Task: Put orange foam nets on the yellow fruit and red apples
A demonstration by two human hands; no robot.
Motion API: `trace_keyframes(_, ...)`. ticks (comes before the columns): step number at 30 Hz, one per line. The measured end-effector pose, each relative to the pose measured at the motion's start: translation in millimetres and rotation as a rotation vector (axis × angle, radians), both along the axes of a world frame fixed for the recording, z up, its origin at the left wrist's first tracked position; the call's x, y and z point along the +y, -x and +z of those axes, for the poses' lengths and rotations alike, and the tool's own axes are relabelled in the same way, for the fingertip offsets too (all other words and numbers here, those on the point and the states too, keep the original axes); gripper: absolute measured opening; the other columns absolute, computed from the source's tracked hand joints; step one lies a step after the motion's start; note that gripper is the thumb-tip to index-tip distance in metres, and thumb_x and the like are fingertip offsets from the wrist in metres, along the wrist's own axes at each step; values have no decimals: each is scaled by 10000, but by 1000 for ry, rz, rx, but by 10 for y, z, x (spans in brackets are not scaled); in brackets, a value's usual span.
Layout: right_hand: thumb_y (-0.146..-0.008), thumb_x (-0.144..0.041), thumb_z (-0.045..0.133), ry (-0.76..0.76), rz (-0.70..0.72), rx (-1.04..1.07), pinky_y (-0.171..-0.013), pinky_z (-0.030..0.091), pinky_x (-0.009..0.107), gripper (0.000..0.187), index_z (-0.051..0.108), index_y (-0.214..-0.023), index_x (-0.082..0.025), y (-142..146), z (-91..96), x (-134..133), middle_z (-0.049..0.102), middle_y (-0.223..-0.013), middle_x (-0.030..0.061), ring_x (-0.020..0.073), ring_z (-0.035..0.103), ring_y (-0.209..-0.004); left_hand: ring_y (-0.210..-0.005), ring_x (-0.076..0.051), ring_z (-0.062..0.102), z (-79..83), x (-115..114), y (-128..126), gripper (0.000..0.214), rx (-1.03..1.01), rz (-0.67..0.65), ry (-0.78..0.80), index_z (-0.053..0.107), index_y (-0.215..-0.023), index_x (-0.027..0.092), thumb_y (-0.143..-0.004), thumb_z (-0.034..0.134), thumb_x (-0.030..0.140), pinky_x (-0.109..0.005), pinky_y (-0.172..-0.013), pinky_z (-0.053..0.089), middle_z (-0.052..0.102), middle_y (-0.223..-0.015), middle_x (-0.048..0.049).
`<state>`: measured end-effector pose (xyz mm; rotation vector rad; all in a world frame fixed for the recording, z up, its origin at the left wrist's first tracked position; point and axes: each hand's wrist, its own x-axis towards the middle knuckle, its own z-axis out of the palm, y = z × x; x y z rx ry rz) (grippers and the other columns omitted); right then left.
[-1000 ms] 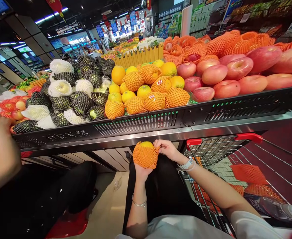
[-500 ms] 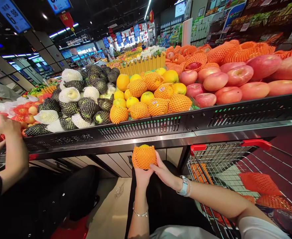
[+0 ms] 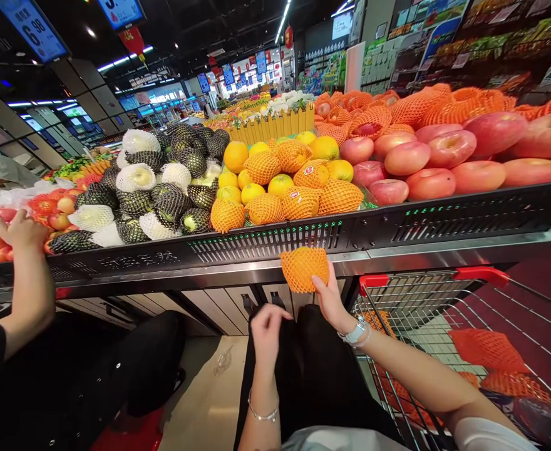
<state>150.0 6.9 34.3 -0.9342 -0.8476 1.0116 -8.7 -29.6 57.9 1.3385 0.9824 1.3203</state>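
In my right hand (image 3: pixel 332 304) is an orange (image 3: pixel 305 270) wrapped in an orange foam net, held up in front of the display's metal edge. The thumb presses on its near side; the other fingers are mostly hidden behind it. My left hand (image 3: pixel 267 329) is below and to the left, apart from the fruit, over my lap. Its fingers are loosely curled in, and nothing shows in them. Just beyond the orange is a pile of oranges (image 3: pixel 280 185), some bare and some in foam nets, in a black slotted bin (image 3: pixel 266 241).
Avocado-like dark fruits in black and white nets (image 3: pixel 169 203) lie left of the oranges, apples (image 3: pixel 409 156) to the right. A wire cart (image 3: pixel 426 313) with red corners and foam nets inside stands at my right. A co-worker's hand (image 3: pixel 24 232) reaches over fruit at far left.
My left hand has come off the netted orange and dropped down and slightly left. The right hand has carried it up and to the right. The co-worker's arm shifted slightly.
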Motion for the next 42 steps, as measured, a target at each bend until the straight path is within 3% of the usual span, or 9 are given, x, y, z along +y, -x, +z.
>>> trace_keyframes(2, -749, -595, 641, -86, 75, -79, -1099, 370, 412, 816, 270, -1397, -267, 20, 2, -47, 414, -1402, 109, 246, 442, -1282, -1077, -261, 617, -27, 52, -66, 375, -278, 320, -15, 663, -943, 234, -752, 662, 557, -418, -984, 466, 681, -1048, -88)
trace_keyframes(6, -716, -755, 558, -277, 351, -357, -1119, 325, 456, 888, 343, -1395, -226, 100, 100, -170, 430, -1381, 139, 305, 424, -1282, -1294, -333, 464, -136, 24, -285, 1035, -440, 230, 52, 355, -1384, 278, -513, 824, 580, -395, -1003, 462, 423, -1440, -148)
trace_keyframes(9, -841, -716, 392, -288, 445, -493, -1179, 187, 472, 741, 371, -1413, -246, 131, 180, -211, 386, -1437, 118, 285, 310, -1365, -1301, -350, 453, -244, -34, -399, 1020, -507, 335, 88, 324, -1400, 266, -549, 799, 566, -424, -1019, 454, 443, -1427, -140)
trace_keyframes(13, -763, -604, 648, -167, 628, -245, -1181, 210, 468, 892, 212, -1469, -275, 280, 148, -241, 283, -1513, 103, 261, 292, -1397, -1312, -340, 445, -314, -17, -381, 995, -551, 434, 96, 290, -1422, 310, -590, 767, 576, -418, -1020, 458, 423, -1459, -101)
trace_keyframes(22, -628, -556, 758, -165, 236, -17, -1056, 424, 492, 900, 272, -1350, -327, 358, 303, -171, 443, -1370, 102, 295, 464, -1273, -1471, -195, 110, -170, 77, -162, 840, -458, 124, -44, 127, -1495, 388, -779, 244, 813, -334, -1199, 137, 237, -1574, 31)
trace_keyframes(28, -639, -490, 764, -598, -410, -570, -1171, 230, 488, 895, 264, -1344, -256, -223, 1747, 779, 302, -1415, 88, 292, 302, -1365, -1442, -181, 240, -281, 240, 60, 648, -323, 98, 72, 302, -1458, 354, -878, 491, 573, -360, -1199, 122, 464, -1457, -26)
trace_keyframes(32, -749, -398, 702, -532, -531, -943, -1140, 269, 454, 834, 205, -1379, -170, -351, 2620, 1730, 307, -1399, 133, 262, 320, -1318, -1359, -263, 407, -447, 361, 109, 551, -279, 94, 179, 570, -1295, 257, -821, 595, 537, -422, -1184, 188, 636, -1270, -91)
trace_keyframes(39, -756, -297, 699, 50, -445, -1154, -1040, 295, 515, 826, 256, -1384, 7, -202, 2639, 2701, 286, -1365, 283, 348, 458, -1229, -1225, -287, 551, -767, 542, 185, 497, -306, 149, 223, 668, -1154, 231, -774, 625, 548, -450, -1142, 274, 704, -1141, -105)
trace_keyframes(42, -586, -285, 843, -31, -425, -1107, -993, 307, 640, 987, 328, -1393, -43, -231, 2548, 2842, 389, -1331, 292, 428, 482, -1193, -1092, -277, 637, -834, 605, 281, 476, -373, 194, 300, 687, -1096, 197, -752, 648, 525, -429, -1062, 381, 722, -1075, -119)
